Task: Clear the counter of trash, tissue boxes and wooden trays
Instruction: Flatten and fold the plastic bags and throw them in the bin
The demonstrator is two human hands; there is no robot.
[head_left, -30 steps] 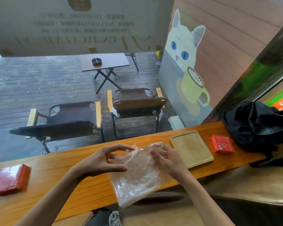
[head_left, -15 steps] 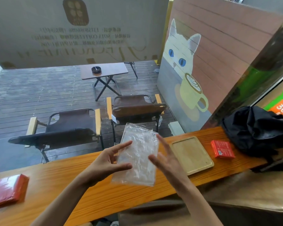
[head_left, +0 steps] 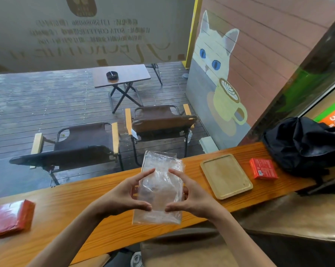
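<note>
A crumpled clear plastic bag (head_left: 160, 189) is held upright above the wooden counter (head_left: 70, 205). My left hand (head_left: 124, 195) grips its left edge, thumb below and fingers above. My right hand (head_left: 191, 197) grips the right edge the same way. An empty light wooden tray (head_left: 226, 175) lies flat on the counter to the right of my hands. Further right sits a small red box (head_left: 263, 168). A red tissue pack (head_left: 10, 217) lies at the counter's far left.
A black backpack (head_left: 305, 145) rests on the counter's right end. Beyond the counter's window stand two folding chairs (head_left: 82, 143) and a small folding table (head_left: 122, 76) on wet decking. A brown padded seat (head_left: 278, 218) is below on the right.
The bag went from hanging loose and low to being raised and flattened upright between both hands. Both hands closed in on its two sides.
</note>
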